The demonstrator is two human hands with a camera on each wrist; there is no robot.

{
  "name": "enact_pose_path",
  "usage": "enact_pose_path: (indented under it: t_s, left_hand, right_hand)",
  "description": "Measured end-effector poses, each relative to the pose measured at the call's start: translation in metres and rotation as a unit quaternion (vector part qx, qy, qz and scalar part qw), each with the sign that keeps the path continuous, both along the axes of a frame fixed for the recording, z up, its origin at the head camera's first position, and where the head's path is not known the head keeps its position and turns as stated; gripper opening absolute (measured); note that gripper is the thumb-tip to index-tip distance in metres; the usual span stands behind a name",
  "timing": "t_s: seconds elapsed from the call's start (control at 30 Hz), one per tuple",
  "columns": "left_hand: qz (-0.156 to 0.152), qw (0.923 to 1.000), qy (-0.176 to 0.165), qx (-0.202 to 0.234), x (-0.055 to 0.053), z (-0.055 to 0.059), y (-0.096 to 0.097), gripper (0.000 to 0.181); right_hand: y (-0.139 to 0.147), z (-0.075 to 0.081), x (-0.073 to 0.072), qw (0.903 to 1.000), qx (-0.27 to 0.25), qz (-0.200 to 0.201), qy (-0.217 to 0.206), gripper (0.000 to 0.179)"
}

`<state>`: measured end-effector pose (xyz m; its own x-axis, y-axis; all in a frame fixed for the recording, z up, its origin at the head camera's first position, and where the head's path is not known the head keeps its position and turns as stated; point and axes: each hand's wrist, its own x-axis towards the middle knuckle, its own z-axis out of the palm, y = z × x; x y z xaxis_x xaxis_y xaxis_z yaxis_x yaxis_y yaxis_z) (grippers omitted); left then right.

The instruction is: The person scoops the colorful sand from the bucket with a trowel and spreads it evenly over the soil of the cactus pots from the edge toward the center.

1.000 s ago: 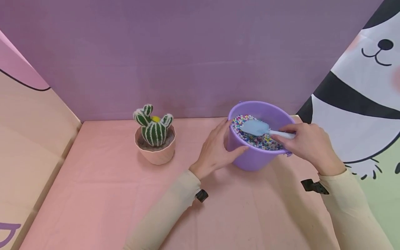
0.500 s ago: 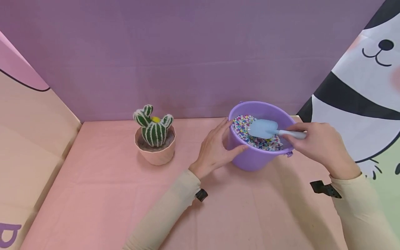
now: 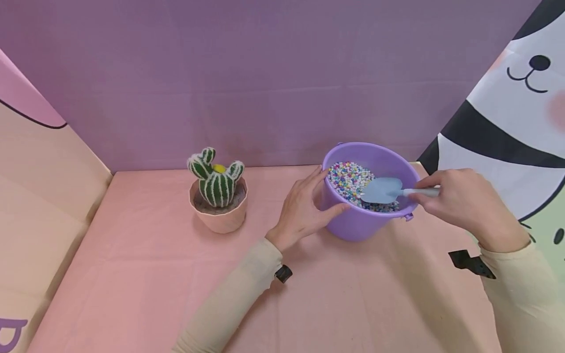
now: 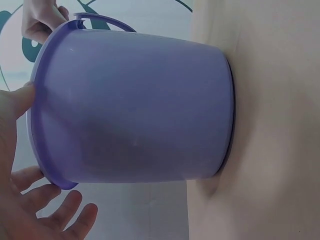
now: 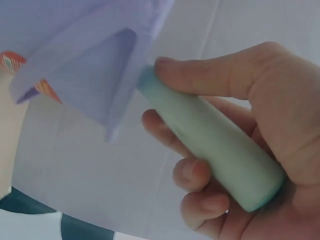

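Bucket (image 3: 353, 228) smooth plastic, little shiny. Scoop (image 3: 381, 190) smooth plastic too. Beads (image 3: 346, 177) make bumpy, rough top. Cactus (image 3: 218, 190) fuzzy, like wool. Pot (image 3: 222, 223) smooth, matt. Sleeves (image 3: 234, 294) soft-looking cloth. Desk (image 3: 132, 304) matt, lightly creased.

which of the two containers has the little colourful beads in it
The purple bucket, touched at its rim by the left hand: multicoloured beads lie inside it. The pale pink pot holds a green cactus instead.

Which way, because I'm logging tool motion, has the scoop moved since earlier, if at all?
Yes: in the head view, the scoop has shifted right and slightly down the picture against the unmoved bucket.
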<state>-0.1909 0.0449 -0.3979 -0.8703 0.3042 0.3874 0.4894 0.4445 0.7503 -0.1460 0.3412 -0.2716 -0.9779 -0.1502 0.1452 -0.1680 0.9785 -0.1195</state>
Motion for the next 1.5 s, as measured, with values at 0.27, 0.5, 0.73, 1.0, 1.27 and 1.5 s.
enact_pose_path:
  t_s: [0.27,0.5,0.73,1.0,1.27,1.5]
  left_hand:
    - [-0.002,0.9998,0.008,-0.017,-0.002,0.002,0.001,0.085]
    - [0.005,0.9993,0.014,-0.034,-0.003,0.005,-0.003,0.085]
    - [0.008,0.9995,0.004,-0.029,-0.003,0.007,-0.005,0.085]
    - [0.001,0.9999,-0.009,-0.013,-0.002,0.005,-0.003,0.086]
    - [0.003,0.9997,-0.014,-0.017,-0.002,0.004,-0.002,0.087]
    - [-0.001,0.9998,-0.017,-0.009,-0.001,0.003,-0.002,0.087]
  right_hand:
    - [-0.008,-0.023,-0.009,0.9963,-0.059,0.053,0.035,0.024]
    - [-0.015,-0.037,-0.014,0.9938,-0.078,0.044,0.067,0.022]
    - [-0.016,-0.039,-0.014,0.9920,-0.087,0.042,0.081,0.023]
    - [-0.009,-0.037,-0.011,0.9927,-0.097,0.038,0.061,0.023]
    - [0.004,-0.036,-0.009,0.9899,-0.129,0.023,0.053,0.026]
    - [0.013,-0.043,-0.008,0.9797,-0.193,0.009,0.055,0.023]
